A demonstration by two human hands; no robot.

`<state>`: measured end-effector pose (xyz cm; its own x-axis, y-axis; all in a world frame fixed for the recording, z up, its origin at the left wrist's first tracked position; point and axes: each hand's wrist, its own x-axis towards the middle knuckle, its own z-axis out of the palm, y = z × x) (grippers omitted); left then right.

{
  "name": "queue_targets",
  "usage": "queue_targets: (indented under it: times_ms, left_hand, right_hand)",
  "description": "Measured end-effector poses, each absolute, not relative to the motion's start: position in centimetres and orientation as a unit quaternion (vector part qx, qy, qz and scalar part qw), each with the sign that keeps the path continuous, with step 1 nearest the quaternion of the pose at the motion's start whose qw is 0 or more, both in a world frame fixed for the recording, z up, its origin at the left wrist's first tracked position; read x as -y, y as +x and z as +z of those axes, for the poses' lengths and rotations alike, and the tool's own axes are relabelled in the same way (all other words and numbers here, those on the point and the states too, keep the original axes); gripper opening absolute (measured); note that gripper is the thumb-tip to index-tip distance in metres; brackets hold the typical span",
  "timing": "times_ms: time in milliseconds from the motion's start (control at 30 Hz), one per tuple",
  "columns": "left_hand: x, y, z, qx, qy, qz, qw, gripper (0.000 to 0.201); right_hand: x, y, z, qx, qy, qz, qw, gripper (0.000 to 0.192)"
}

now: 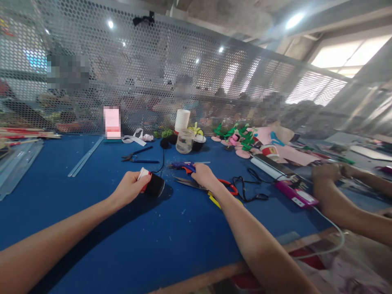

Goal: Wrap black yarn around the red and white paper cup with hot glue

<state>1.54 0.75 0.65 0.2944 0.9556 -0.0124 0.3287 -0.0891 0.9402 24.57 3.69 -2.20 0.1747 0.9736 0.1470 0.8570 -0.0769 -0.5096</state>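
Note:
My left hand (126,188) is closed around a small paper cup (154,184), tilted on its side above the table. Black material, apparently yarn, covers much of the cup, and a thin black strand runs from it to a dark ball (165,142). In my right hand (206,176) is a blue glue gun (183,165) with an orange trigger, its nozzle pointing left toward the cup but apart from it. Red-handled scissors (192,183) lie under my right wrist, partly hidden, beside a yellow tool (214,201). Blue-handled pliers (139,156) rest behind the cup.
A clear jar (185,143), stacked paper cups (182,119) and green craft plants (247,139) stand along the perforated screen (147,81). Glue sticks (23,165) lie left. A purple power strip (296,194) and another person's arms (346,204) are at right.

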Motion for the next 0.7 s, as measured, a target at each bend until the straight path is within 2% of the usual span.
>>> queue_targets:
  times_ms: [200, 333, 533, 700]
  left_hand:
    - [-1.3, 1.1, 0.3, -0.493, 0.688, 0.339, 0.41, 0.026]
    - [-1.4, 0.9, 0.1, -0.505, 0.698, 0.335, 0.383, 0.025]
    - [-1.3, 0.9, -0.1, -0.502, 0.72, 0.317, 0.361, 0.027]
    - [-1.3, 0.8, 0.0, -0.488, 0.711, 0.329, 0.385, 0.032]
  right_hand:
    - [-3.3, 24.6, -0.7, 0.596, -0.695, 0.179, 0.36, 0.034]
    - [-2.2, 23.7, 0.4, 0.592, -0.639, 0.259, 0.418, 0.024]
    - [-0.3, 21.9, 1.5, 0.547, -0.505, 0.454, 0.491, 0.014]
    - [0.1, 20.8, 1.4, 0.548, -0.471, 0.464, 0.512, 0.014]
